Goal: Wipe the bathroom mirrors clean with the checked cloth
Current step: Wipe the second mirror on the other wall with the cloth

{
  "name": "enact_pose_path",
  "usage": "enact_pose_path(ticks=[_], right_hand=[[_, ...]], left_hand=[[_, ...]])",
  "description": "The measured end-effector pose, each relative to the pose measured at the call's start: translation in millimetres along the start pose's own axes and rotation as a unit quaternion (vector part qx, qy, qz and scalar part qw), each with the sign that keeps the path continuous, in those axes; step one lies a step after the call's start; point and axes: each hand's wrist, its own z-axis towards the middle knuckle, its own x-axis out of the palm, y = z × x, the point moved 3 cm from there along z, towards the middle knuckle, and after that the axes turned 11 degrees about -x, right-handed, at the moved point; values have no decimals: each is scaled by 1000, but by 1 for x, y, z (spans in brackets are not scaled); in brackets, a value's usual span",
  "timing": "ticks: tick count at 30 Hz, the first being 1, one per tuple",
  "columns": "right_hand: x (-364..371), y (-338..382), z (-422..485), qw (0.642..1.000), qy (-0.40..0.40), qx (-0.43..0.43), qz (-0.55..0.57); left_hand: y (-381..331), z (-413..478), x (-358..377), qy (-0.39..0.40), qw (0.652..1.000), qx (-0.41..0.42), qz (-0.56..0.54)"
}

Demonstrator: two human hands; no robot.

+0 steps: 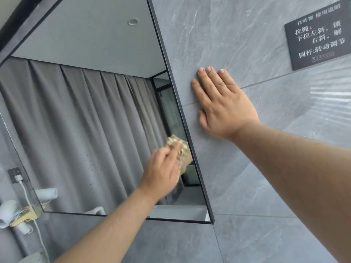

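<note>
Checked cloth [177, 147], yellowish w/ a pale pattern, is lying bunched flat against mirror glass nr its right edge. Mirror [85, 114], black-framed, is hanging on grey tile, reflecting grey curtains & ceiling; specks are showing low on the glass.

We see a mirror [91, 114] of smooth, shiny glass with a thin dark frame [176, 92] that looks like matt metal. The wall [237, 44] is grey stone tile, smooth, with pale veins and a soft shine. The checked cloth [179, 147] looks soft and woven. The dark sign [319, 37] is flat and matt. In the glass, grey curtains [85, 120] look like soft cloth
</note>
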Motion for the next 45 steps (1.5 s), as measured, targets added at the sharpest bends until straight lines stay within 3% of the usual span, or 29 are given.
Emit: enact_pose_path(ticks=[5,10,13,16,19,23,26,29,32,38,42,45], right_hand=[[0,2,-1,1000,7,2,7],[-1,1,-1,1000,-8,2,5],[-1,1,-1,1000,-14,2,5],[-1,1,-2,1000,-19,4,9],[-2,1,-2,1000,-22,3,11],[-2,2,-1,1000,-23,5,10],[-1,2,-2,1000,-20,4,7],[-1,1,-2,1000,-20,1,7],[-1,2,-2,1000,-22,1,9],[0,1,-2,1000,-19,4,9],[0,1,-2,1000,-19,3,9],[0,1,-2,1000,-15,4,8]], left_hand=[[-24,-91,34,130,983,124,36],[-11,-92,35,159,968,190,39],[14,-69,32,137,974,169,56],[29,-16,7,49,991,80,101],[53,49,-26,-25,985,-150,81],[121,99,-62,-125,907,-401,-32],[163,99,-77,-212,822,-526,-50],[175,78,-75,-227,760,-601,-100],[172,67,-72,-197,788,-583,-31],[168,91,-72,-233,799,-553,-32],[127,136,-60,-234,874,-426,-17],[79,154,-48,-190,938,-290,-13]])
